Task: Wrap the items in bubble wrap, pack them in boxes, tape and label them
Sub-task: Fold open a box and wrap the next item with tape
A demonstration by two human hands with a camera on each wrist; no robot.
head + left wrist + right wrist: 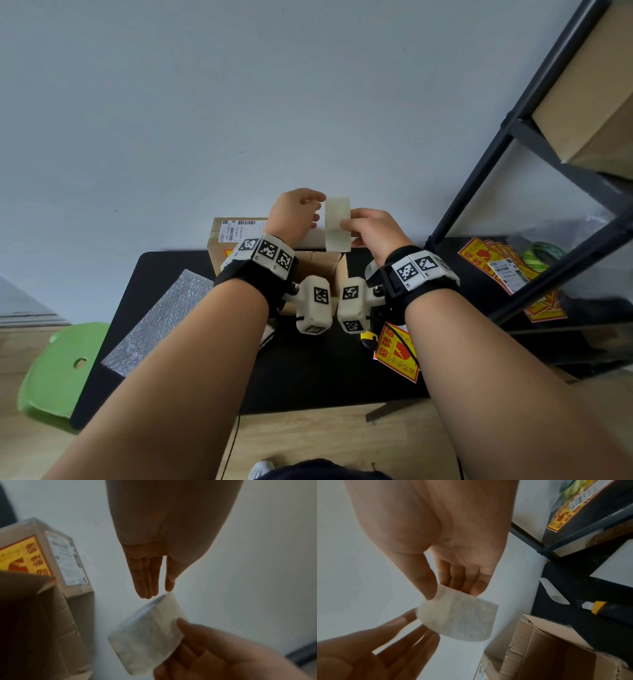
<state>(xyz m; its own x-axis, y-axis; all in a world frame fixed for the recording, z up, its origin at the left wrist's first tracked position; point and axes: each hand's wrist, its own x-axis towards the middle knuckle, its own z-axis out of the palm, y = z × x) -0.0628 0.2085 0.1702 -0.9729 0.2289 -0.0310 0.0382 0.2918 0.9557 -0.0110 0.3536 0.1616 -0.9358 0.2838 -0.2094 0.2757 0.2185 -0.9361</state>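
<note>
White, thin and slightly curled, a small paper sheet (337, 222) hangs between my two hands above the open cardboard box (318, 267); I judge it to be a shipping label or its backing, though the printed side faces away and I cannot confirm that. My right hand (371, 231) pinches one edge between thumb and forefinger, which keeps the sheet upright and clear of the flaps so nothing sticks early. My left hand (296, 214) is relaxed, fingers nearly straight, its tips at the opposite edge; from the head view it looks like a grip, but the left wrist view shows the fingers (147, 577) extended and only a fingertip meeting the corner, as if feeling for a layer to peel. The right wrist view adds what the head view hides behind my arms: a yellow-and-black utility knife (607, 608) and a curl of white paper (553, 591) lying on the black table (308, 377) beside the box. Behind the open box stands a sealed box (236, 236) already carrying a label and a yellow warning sticker. Farther out lie a bubble wrap sheet (161, 322) to the left and a stack of fragile stickers (507, 267) on the shelf to the right.
</note>
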